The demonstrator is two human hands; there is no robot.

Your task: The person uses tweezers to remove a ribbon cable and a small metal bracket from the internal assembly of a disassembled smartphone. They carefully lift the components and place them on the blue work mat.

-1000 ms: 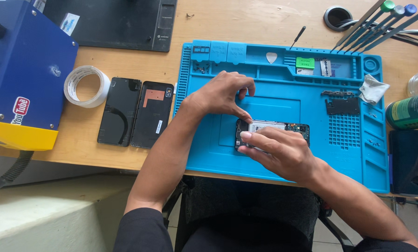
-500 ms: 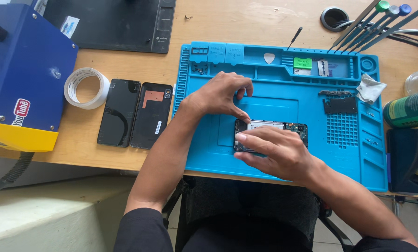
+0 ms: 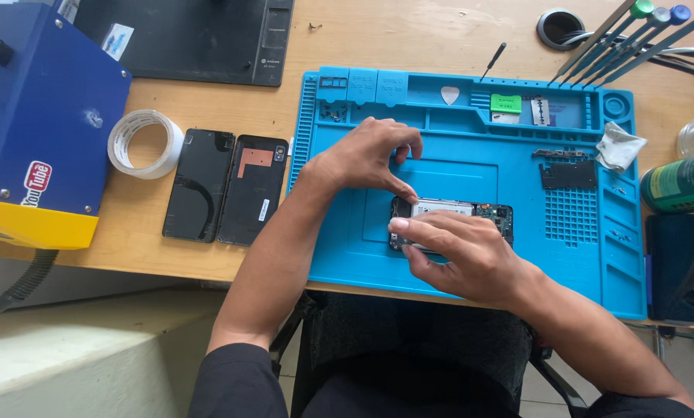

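Head view: opened phone [image 3: 471,214], back cover off, lies flat on the blue repair mat [image 3: 471,155], mid-front. Left hand [image 3: 366,155] pinches its upper-left corner, thumb and forefinger nearly closed. Right hand [image 3: 463,251] lies over the lower edge, fingers flat and half curled, pressing it down. Probably light, rigid, fragile: exposed board and battery. Grip the frame edges only.

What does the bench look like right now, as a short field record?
Left hand: thumb tip on the top left corner of the opened black phone
Right hand: lying over the phone's lower left part, fingers on it
Surface: blue silicone repair mat on a wooden desk
Left of mat: two black phone panels, white tape roll
Far left: blue and yellow box
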